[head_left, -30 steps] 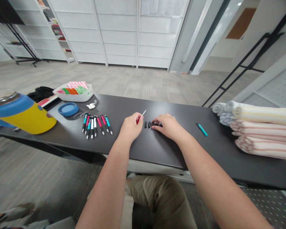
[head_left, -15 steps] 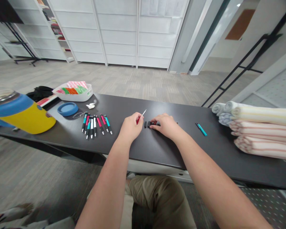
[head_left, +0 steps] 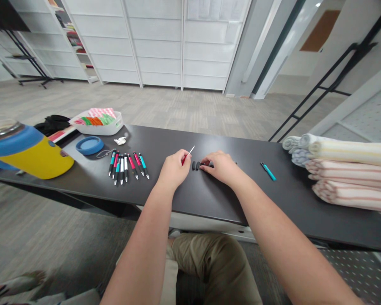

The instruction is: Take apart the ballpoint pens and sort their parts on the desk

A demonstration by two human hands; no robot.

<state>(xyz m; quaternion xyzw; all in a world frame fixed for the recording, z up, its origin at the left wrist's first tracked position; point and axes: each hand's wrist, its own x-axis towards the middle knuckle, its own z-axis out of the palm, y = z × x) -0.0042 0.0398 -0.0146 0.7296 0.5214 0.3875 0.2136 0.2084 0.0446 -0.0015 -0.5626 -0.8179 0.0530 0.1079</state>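
My left hand (head_left: pixel 174 169) is closed round a red pen part (head_left: pixel 186 156) whose thin white refill sticks up and to the right. My right hand (head_left: pixel 220 166) lies knuckles-up on the black table (head_left: pixel 190 195), its fingertips pinched on small black pen pieces (head_left: pixel 195 165) lined up between both hands. What exactly the fingers hold is hidden. A row of several assembled pens (head_left: pixel 126 163), teal, red and white, lies to the left. One single teal pen (head_left: pixel 268 171) lies to the right.
A yellow and blue jug (head_left: pixel 25 150) lies at the left edge, a blue lid (head_left: pixel 89 145) and a white tray of coloured cloths (head_left: pixel 98 120) behind it. Folded striped towels (head_left: pixel 346 171) are stacked at the right. My knees show below the table's front edge.
My right hand has crept slightly to the left along the small black pieces. My left hand has stayed put with the red part.
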